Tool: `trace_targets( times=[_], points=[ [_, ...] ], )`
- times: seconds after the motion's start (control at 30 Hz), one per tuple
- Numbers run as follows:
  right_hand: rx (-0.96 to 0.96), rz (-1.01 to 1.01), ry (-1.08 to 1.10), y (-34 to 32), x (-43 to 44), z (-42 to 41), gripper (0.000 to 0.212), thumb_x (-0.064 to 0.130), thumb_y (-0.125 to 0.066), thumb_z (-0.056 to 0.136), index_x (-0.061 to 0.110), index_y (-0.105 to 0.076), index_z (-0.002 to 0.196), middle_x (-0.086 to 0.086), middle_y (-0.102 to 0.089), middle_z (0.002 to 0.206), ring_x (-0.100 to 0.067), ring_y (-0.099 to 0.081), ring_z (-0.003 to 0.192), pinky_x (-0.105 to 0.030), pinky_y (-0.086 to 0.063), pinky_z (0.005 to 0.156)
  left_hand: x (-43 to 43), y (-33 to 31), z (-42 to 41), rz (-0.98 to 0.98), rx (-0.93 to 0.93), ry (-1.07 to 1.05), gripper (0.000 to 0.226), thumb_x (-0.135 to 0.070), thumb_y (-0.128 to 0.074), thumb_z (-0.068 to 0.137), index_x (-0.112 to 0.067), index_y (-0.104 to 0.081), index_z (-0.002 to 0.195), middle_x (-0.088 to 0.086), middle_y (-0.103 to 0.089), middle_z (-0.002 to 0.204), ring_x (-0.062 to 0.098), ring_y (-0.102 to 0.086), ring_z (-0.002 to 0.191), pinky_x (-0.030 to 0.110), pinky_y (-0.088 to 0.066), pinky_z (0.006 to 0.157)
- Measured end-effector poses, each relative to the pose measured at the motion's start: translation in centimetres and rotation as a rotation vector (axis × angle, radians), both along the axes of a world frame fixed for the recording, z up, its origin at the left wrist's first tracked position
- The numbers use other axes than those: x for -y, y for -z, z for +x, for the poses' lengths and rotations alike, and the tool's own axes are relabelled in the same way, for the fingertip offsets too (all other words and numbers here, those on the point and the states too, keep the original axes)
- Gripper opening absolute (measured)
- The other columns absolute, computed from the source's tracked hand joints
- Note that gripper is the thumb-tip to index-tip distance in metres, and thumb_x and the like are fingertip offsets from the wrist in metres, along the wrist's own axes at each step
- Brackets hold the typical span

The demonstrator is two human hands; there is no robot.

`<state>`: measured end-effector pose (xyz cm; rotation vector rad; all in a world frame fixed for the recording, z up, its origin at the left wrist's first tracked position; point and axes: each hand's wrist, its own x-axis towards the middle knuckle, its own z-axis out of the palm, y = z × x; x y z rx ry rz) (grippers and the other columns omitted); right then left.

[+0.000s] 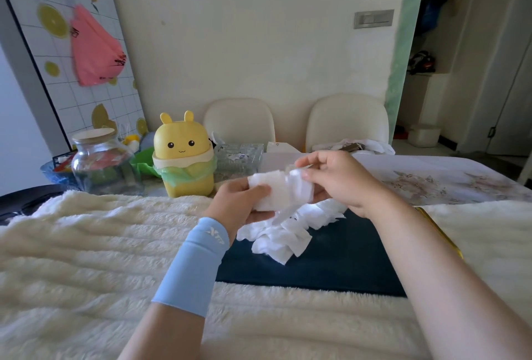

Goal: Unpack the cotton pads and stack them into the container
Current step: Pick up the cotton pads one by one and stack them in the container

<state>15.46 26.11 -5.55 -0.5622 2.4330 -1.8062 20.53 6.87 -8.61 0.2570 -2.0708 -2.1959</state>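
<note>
The person holds a small block of cotton pads (276, 192) up over the table (431, 181), near the middle of the scene. The pads are white, square-cut and pressed together on edge, their surface faintly quilted. The left hand (239, 204), wrist in a pale blue sleeve (198, 259), grips the block from its nine o'clock side, thumb across the front. The right hand (336, 178) closes on the three o'clock end, fingertips pinching at the top, where something glossy shows. It is possibly clear wrapping, though too blurred to be sure. At six o'clock from the block, a heap of loose pads (288, 236) lies tumbled on a dark blue mat (331, 267), which sits between stretches of fluffy cream blanket (100, 244). Out at ten o'clock stands a yellow bin (184, 158) with ears and a face. A glass jar (100, 158) sits beyond it at nine, and a clear ribbed box (239, 158) stands just beside the bin, at eleven o'clock from the block.
</note>
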Motion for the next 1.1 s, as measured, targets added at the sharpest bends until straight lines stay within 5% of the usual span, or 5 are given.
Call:
trace_targets(
  times=[0.33,0.5,0.67,0.87,1.1],
  points=[
    [-0.07,0.065,-0.006,-0.5,0.4,0.5,0.021,0.003,-0.056,0.098,0.015,-0.069,0.11,-0.013,-0.071,0.097,-0.018,-0.067,0.081,-0.028,-0.061,0.068,0.0,-1.5,0.4,0.422,-0.179,-0.02,0.013,-0.004,-0.056,0.096,0.001,-0.061,0.106,0.021,-0.068,0.111,0.034,-0.071,0.097,0.043,-0.061,0.081],
    [0.075,-0.134,-0.076,-0.1,0.6,0.3,0.019,0.001,-0.055,0.1,0.012,-0.066,0.109,-0.014,-0.065,0.091,-0.026,-0.065,0.083,-0.047,-0.06,0.083,0.0,-0.4,0.3,0.285,-0.043,0.193,0.027,-0.007,-0.056,0.096,0.005,-0.06,0.12,0.025,-0.067,0.119,0.033,-0.068,0.103,0.04,-0.061,0.079],
    [0.118,-0.244,-0.047,-0.2,0.1,0.1,0.029,-0.003,-0.046,0.099,0.014,-0.068,0.108,-0.006,-0.065,0.085,-0.023,-0.06,0.076,-0.04,-0.052,0.073,0.5,0.2,-0.4,0.127,0.037,-0.032,0.01,-0.012,-0.063,0.094,-0.004,-0.065,0.1,0.012,-0.067,0.088,0.019,-0.063,0.066,0.03,-0.057,0.06],
    [0.155,-0.408,-0.259,-0.9,0.5,0.8,0.027,-0.002,-0.047,0.102,0.013,-0.064,0.117,-0.001,-0.06,0.075,-0.017,-0.059,0.065,-0.03,-0.049,0.061,0.4,0.3,-0.6,0.046,0.014,-0.125,0.013,-0.014,-0.07,0.09,-0.005,-0.07,0.099,0.013,-0.072,0.094,0.023,-0.067,0.076,0.032,-0.06,0.07],
    [-0.126,0.006,-0.097,-0.4,2.0,0.9,0.036,0.001,-0.075,0.086,0.02,-0.068,0.116,0.002,-0.069,0.082,-0.011,-0.057,0.064,-0.029,-0.05,0.056,-0.4,-0.3,0.2,0.161,-0.017,0.092,0.023,-0.017,-0.056,0.1,-0.001,-0.067,0.113,0.02,-0.073,0.104,0.025,-0.073,0.085,0.033,-0.061,0.071]
  ],
)
